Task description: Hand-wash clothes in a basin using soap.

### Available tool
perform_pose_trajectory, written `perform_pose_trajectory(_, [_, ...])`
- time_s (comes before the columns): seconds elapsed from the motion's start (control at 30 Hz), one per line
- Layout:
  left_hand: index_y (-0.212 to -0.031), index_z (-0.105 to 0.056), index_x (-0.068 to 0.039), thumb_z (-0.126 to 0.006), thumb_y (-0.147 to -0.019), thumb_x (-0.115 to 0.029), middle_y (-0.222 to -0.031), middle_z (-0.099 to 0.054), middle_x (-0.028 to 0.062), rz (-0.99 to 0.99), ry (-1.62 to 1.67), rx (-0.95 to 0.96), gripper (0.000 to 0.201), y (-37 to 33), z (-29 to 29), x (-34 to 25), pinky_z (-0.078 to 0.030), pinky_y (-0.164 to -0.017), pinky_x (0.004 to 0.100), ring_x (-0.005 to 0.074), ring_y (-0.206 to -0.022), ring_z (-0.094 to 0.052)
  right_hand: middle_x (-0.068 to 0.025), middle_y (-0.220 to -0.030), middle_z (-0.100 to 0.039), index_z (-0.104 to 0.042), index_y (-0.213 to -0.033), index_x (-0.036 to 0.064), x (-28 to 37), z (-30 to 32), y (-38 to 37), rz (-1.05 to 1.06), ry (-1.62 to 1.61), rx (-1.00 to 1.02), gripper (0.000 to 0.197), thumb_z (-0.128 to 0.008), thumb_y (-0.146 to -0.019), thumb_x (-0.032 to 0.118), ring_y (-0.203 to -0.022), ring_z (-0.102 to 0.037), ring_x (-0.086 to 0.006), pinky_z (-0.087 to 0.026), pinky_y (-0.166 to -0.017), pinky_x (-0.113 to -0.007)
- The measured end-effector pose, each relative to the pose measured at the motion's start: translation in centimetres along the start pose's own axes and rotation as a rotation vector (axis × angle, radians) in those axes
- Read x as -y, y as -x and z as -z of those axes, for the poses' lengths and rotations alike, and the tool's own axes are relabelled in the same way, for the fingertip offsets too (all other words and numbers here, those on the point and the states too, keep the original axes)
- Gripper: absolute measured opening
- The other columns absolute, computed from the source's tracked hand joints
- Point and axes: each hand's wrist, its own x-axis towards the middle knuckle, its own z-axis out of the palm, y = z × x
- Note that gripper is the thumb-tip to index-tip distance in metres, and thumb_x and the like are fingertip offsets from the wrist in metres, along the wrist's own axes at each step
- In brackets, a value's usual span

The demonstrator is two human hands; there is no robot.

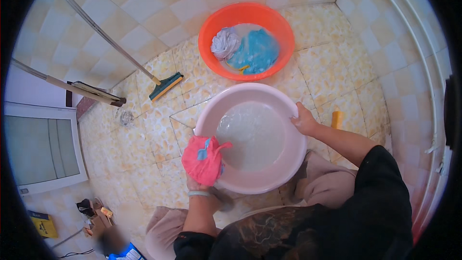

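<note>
Two basins are seen on the floor: one pink basin (250,137) and one orange basin (246,38). One pink cloth (203,160) is held over the pink one. Two cloths are counted in the orange one: one blue cloth (257,50) and one pale cloth (224,43). Two long-handled tools are seen: one squeegee (165,86) and one mop (91,91). One floor drain (126,117) is seen. Two hands are counted: one left hand (197,183) and one right hand (304,120). One white washing machine (41,147) is seen.

I see the tiled floor (332,72) carrying a pink basin (250,183), an orange basin (211,24) and a squeegee (166,85).
</note>
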Motion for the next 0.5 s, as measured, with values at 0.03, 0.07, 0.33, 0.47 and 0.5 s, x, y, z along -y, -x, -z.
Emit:
perform_pose_trajectory(0.03, [-0.116,-0.060,-0.014,-0.073,-0.073,-0.027,-0.115,-0.060,0.0061,0.021,0.068,0.041,0.047,-0.5,0.4,-0.1,-0.040,-0.100,0.0396,0.0278,-0.110,-0.054,-0.0257,-0.095,-0.060,-0.046,-0.103,-0.0006,0.1,0.9,0.2,0.000,0.006,-0.008,0.029,-0.060,-0.082,0.012,-0.093,-0.061,-0.0399,-0.048,-0.080,-0.045])
perform_pose_trajectory(0.07, [-0.118,-0.059,-0.014,-0.074,-0.071,-0.027,-0.118,-0.059,0.0060,0.042,0.137,0.084,0.051,-1.0,0.8,-0.4,-0.038,-0.103,0.0399,0.0287,-0.114,-0.052,-0.0252,-0.095,-0.060,-0.045,-0.104,-0.0003,0.1,1.9,0.4,0.063,0.014,-0.040,0.029,-0.059,-0.081,0.011,-0.093,-0.061,-0.0394,-0.048,-0.081,-0.044])
perform_pose_trajectory(0.33, [-0.119,-0.059,-0.016,-0.078,-0.063,-0.025,-0.119,-0.058,0.0063,-0.118,0.134,-0.154,0.059,-6.0,2.6,-4.2,-0.036,-0.104,0.0405,0.0293,-0.117,-0.050,-0.0199,-0.099,-0.059,-0.049,-0.111,0.0010,3.7,11.0,1.4,0.234,0.005,-0.225,0.034,-0.057,-0.078,0.005,-0.096,-0.059,-0.0308,-0.047,-0.084,-0.039])
perform_pose_trajectory(0.47, [-0.110,-0.061,-0.009,-0.061,-0.083,-0.016,-0.102,-0.064,0.0054,-0.420,0.035,-0.311,0.027,-12.7,2.2,-7.8,-0.051,-0.080,0.0356,0.0249,-0.093,-0.061,-0.0134,-0.103,-0.059,-0.049,-0.120,0.0026,6.4,17.6,1.1,0.211,0.116,-0.337,0.044,-0.056,-0.077,0.004,-0.099,-0.056,-0.0220,-0.045,-0.088,-0.035])
perform_pose_trajectory(0.5, [-0.110,-0.061,-0.009,-0.061,-0.083,-0.016,-0.102,-0.064,0.0054,-0.406,0.026,-0.314,0.027,-13.8,2.6,-7.8,-0.051,-0.080,0.0356,0.0249,-0.093,-0.061,-0.0136,-0.102,-0.059,-0.050,-0.120,0.0016,8.5,18.8,0.8,0.224,0.126,-0.343,0.043,-0.056,-0.077,0.005,-0.097,-0.057,-0.0219,-0.045,-0.087,-0.034])
